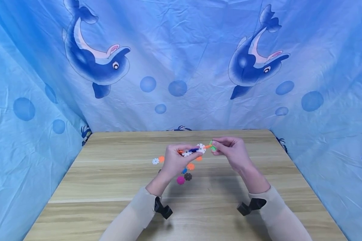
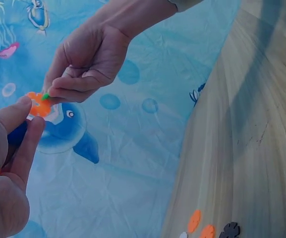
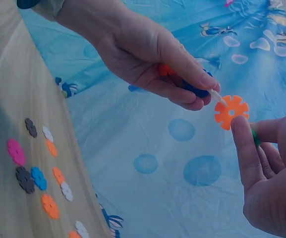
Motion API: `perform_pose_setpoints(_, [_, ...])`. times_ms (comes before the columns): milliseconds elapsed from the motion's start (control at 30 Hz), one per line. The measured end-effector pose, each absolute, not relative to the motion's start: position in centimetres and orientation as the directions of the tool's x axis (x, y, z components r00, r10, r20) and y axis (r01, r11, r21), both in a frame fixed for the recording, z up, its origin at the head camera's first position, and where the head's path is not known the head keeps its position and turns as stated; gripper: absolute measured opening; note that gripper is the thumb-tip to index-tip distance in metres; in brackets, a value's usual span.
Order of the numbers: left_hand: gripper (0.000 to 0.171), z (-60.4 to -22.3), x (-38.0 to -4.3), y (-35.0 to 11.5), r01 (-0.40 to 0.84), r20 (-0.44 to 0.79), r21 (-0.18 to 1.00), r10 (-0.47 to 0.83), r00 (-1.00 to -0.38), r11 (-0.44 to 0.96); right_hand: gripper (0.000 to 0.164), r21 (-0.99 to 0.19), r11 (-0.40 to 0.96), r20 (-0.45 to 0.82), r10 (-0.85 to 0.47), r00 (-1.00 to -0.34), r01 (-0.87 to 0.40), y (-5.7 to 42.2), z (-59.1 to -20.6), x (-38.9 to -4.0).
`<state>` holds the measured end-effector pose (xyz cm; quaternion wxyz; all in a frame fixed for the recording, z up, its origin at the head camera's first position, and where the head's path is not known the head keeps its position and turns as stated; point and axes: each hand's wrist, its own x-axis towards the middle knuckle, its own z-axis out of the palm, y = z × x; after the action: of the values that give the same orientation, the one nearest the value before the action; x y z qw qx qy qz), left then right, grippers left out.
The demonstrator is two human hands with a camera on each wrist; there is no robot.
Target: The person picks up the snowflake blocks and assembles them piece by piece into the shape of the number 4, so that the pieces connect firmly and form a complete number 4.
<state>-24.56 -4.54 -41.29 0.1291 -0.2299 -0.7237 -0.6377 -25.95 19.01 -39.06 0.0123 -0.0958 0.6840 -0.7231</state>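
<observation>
A chain of notched snowflake discs is held above the table between both hands. My left hand [image 1: 175, 160] grips its left part, which has an orange disc, a white disc, a blue disc [image 3: 198, 89] and another white disc [image 1: 200, 148]. An orange disc [image 3: 232, 113] stands edge-slotted beyond that white one, in the gap between the hands. At the right end, my right hand [image 1: 234, 154] pinches a green disc [image 1: 212, 146] against the orange disc. Fingers partly cover the green disc in both wrist views.
Loose discs lie on the wooden table [image 1: 108, 187] below the hands: a pink disc [image 1: 180, 180], a dark grey disc [image 1: 188, 176], a blue disc [image 1: 184, 170], several orange ones and a white disc [image 1: 155, 161]. A blue dolphin-print curtain [image 1: 181, 60] surrounds the table's back and sides.
</observation>
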Motion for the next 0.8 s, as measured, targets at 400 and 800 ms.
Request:
perform_pose_setpoints(400, [0.023, -40.6, -24.7, -6.4, 0.494, 0.478, 0.864, 0.148, -0.866, 0.101, 0.036, -0.969, 0.001, 0.244, -0.178, -0.953, -0.248, 18.3, -38.5, -25.9])
perform_pose_setpoints(800, [0.02, -39.6, -24.7, -9.1, 0.486, 0.475, 0.865, 0.109, -0.873, 0.122, 0.018, -0.884, 0.353, 0.183, -0.341, -0.922, -0.307, 16.4, -42.6, -26.7])
